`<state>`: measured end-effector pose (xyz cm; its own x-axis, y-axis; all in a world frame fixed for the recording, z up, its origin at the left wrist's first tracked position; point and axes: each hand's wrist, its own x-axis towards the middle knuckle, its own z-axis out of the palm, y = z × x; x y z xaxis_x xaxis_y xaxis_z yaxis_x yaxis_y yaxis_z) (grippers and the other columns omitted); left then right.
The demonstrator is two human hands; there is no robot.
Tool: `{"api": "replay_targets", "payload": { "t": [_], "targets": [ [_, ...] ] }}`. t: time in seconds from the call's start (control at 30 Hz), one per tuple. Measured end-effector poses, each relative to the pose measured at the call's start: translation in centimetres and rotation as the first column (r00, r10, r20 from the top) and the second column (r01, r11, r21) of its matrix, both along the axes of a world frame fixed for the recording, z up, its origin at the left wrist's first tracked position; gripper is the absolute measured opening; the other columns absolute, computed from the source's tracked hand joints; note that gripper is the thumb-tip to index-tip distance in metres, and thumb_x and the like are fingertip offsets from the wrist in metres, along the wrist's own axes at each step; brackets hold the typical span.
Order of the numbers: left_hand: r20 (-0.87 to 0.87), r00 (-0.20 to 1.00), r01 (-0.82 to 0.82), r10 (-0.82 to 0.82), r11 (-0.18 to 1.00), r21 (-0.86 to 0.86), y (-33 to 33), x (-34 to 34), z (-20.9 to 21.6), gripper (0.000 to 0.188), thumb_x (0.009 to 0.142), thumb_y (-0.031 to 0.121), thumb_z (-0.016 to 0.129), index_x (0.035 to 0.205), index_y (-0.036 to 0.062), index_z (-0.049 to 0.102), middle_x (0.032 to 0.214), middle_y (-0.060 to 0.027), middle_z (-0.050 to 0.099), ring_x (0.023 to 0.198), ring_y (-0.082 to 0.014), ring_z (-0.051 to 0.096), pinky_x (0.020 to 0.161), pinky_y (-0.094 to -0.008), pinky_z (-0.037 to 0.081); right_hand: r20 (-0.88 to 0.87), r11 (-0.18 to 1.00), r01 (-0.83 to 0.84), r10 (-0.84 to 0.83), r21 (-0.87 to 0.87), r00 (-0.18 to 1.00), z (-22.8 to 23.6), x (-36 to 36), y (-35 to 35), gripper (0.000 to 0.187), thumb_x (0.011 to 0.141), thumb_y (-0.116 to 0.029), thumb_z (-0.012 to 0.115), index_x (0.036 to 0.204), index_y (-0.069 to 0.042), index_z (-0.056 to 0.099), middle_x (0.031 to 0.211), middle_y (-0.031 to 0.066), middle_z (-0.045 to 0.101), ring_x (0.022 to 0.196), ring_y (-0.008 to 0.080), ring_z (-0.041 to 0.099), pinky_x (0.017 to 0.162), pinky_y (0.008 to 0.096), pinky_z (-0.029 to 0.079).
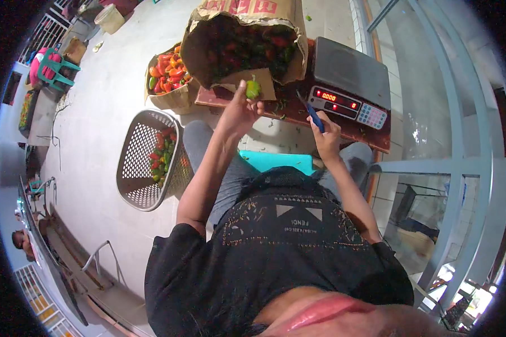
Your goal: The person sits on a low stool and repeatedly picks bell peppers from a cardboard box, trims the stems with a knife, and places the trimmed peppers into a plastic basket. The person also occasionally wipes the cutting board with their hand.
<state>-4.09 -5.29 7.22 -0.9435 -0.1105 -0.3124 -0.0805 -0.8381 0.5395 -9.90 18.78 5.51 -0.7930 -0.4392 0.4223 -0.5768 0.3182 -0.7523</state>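
A green pepper [253, 90] with a short stem is held in the fingers of my left hand [242, 112], just before the mouth of a large brown paper sack [194, 33]. The sack lies open toward me, full of dark red and green peppers [247, 48]. My right hand [327, 137] is closed round blue-handled snips [315, 118], whose dark blades point up and left, apart from the pepper. A flap of brown cardboard [267, 84] lies under the sack's mouth, behind the pepper.
A grey digital scale [351, 70] stands on the dark red bench [379, 137] at right. On the floor at left are a perforated basket [146, 121] with some peppers and a paper sack [177, 101] of red-orange peppers. Cut green stems litter the bench. A glazed metal frame [458, 112] rises at far right.
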Motion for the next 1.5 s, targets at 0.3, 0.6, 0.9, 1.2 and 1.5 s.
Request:
{"api": "replay_targets", "payload": {
  "t": [0.3, 0.6, 0.9, 1.2, 1.5],
  "targets": [
    [0.44, 0.74, 0.51, -0.508, -0.003, -0.86, -4.9, 2.8, -29.0, 0.02, 0.086, 0.025, 0.059, 0.094, 0.0068, 0.056, 0.078, -0.005, 0.057, 0.071, -0.0161, 0.057, 0.067, -0.0323, 0.051, 0.034, 0.905, 0.356, -0.373, 0.235, 0.927, -3.9, 1.1, 10.2, 0.021, 0.089, -0.023, 0.055, 0.09, -0.002, 0.062, 0.074, 0.0142, 0.062, 0.069, 0.0256, 0.061, 0.063, 0.0363, 0.043],
    [0.355, 0.931, 0.188, 0.082, 0.726, -0.662, -10.2, -4.1, -41.4, 0.042, 0.082, 0.028, 0.065, 0.112, 0.0003, 0.056, 0.096, -0.0078, 0.061, 0.076, -0.0184, 0.056, 0.063, -0.0321, 0.045, 0.094, 0.825, 0.513, -0.545, 0.236, 0.833, -5.6, 1.1, 14.8, 0.02, 0.089, -0.02, 0.055, 0.092, -0.001, 0.062, 0.076, 0.014, 0.063, 0.072, 0.0314, 0.062, 0.064, 0.039, 0.046],
    [0.265, 0.669, 0.601, -0.695, 0.296, -0.742, -4.8, -2.9, -22.4, 0.029, 0.088, 0.022, 0.057, 0.112, 0.0039, 0.058, 0.094, -0.0089, 0.066, 0.09, -0.0218, 0.061, 0.079, -0.0345, 0.048, 0.017, 0.833, 0.447, -0.477, 0.326, 0.879, -7.0, -0.3, 12.8, 0.023, 0.089, -0.023, 0.054, 0.087, 0.0, 0.055, 0.065, 0.0216, 0.053, 0.062, 0.0378, 0.056, 0.055, 0.0446, 0.039],
    [-0.264, 0.964, -0.194, -0.022, -0.736, -0.648, -4.6, -21.6, -10.2, 0.039, 0.083, 0.024, 0.052, 0.118, 0.0064, 0.055, 0.113, -0.0208, 0.056, 0.102, -0.0339, 0.055, 0.084, -0.0435, 0.045, 0.038, 0.788, 0.47, -0.526, 0.397, 0.85, -8.4, 1.7, 13.3, 0.023, 0.089, -0.022, 0.054, 0.088, 0.0, 0.055, 0.068, 0.0231, 0.055, 0.063, 0.0407, 0.055, 0.054, 0.0437, 0.039],
    [-0.373, 0.926, -0.332, -0.056, 0.349, -0.876, -2.9, -25.2, -12.8, 0.031, 0.088, 0.024, 0.049, 0.114, 0.0098, 0.059, 0.103, -0.0106, 0.061, 0.098, -0.0218, 0.058, 0.082, -0.0358, 0.047, 0.018, 0.769, 0.505, -0.555, 0.392, 0.832, -9.7, 2.2, 14.3, 0.019, 0.087, -0.02, 0.055, 0.086, -0.001, 0.054, 0.068, 0.0227, 0.055, 0.065, 0.0421, 0.055, 0.055, 0.0468, 0.039]
  ]
}}
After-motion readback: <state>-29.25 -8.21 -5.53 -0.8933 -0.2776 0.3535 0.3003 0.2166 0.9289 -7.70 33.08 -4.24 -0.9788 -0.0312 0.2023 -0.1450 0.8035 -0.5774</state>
